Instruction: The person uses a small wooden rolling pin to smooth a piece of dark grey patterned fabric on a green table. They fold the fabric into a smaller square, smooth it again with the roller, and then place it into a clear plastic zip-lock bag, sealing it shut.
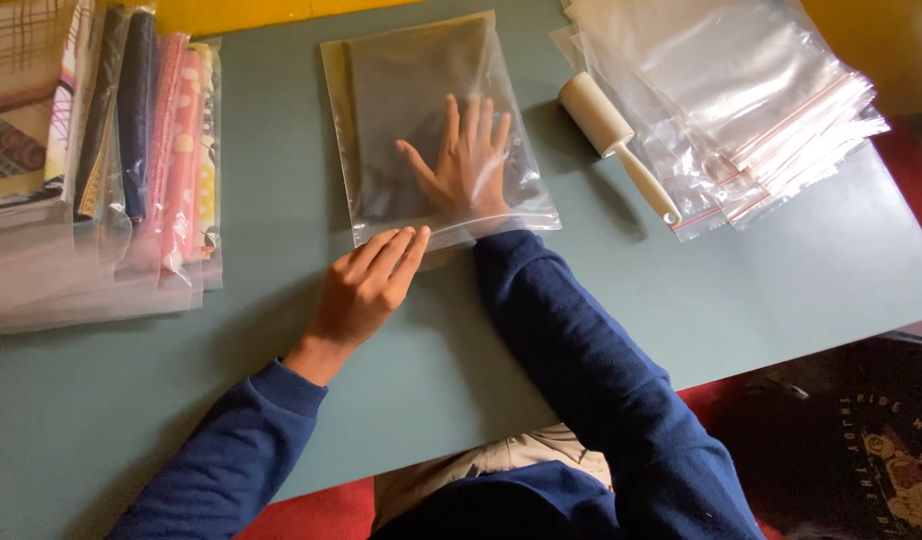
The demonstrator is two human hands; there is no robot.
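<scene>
Soft daylight, faint glare on plastic, left edge perhaps slightly blurred

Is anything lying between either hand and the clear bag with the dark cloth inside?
Nothing visible does. The right hand lies flat inside the clear bag, against the dark cloth; the left hand touches the bag's open edge. The lint roller lies apart, to the right.
</scene>
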